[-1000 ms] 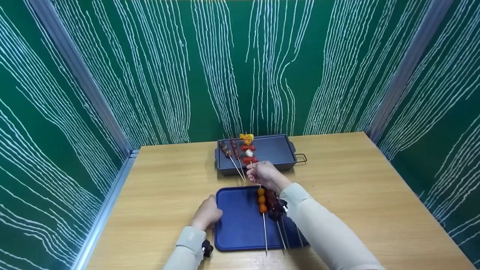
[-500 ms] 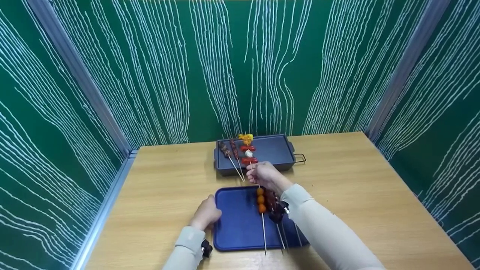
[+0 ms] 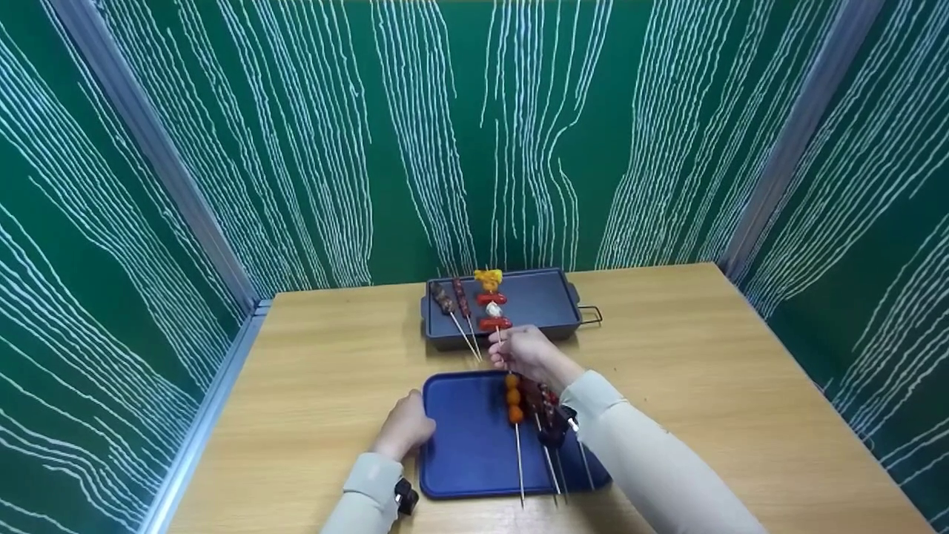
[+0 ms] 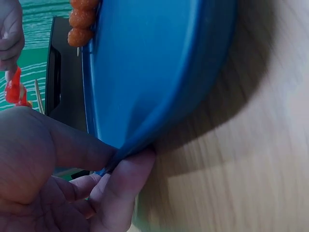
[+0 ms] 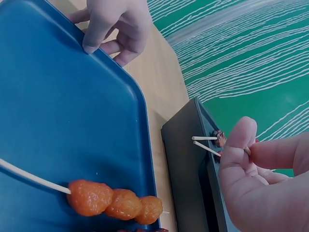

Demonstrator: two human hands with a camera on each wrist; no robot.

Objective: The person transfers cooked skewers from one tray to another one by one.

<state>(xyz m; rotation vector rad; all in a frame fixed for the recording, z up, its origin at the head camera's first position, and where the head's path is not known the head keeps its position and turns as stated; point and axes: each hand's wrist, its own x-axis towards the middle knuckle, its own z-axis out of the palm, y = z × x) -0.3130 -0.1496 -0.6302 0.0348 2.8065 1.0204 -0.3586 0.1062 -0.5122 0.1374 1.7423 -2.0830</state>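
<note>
My right hand pinches the bare stick end of a mixed skewer with yellow, red and white pieces. Its food end is over the dark grill pan; whether it touches the surface I cannot tell. Two thinner meat skewers lie at the pan's left, sticks jutting over the front edge. At the left rim of a blue tray, my left hand grips the edge between thumb and fingers, clearly seen in the left wrist view. A skewer of orange balls lies on the tray.
Dark brown skewers lie on the tray's right part, partly hidden under my right forearm. A wire handle sticks out at the pan's right. Green patterned walls enclose the back and sides of the wooden table.
My right hand has shifted very slightly right and toward me with the mixed skewer. More of the dark skewers shows beside my wrist. The left hand keeps its grip on the tray.
</note>
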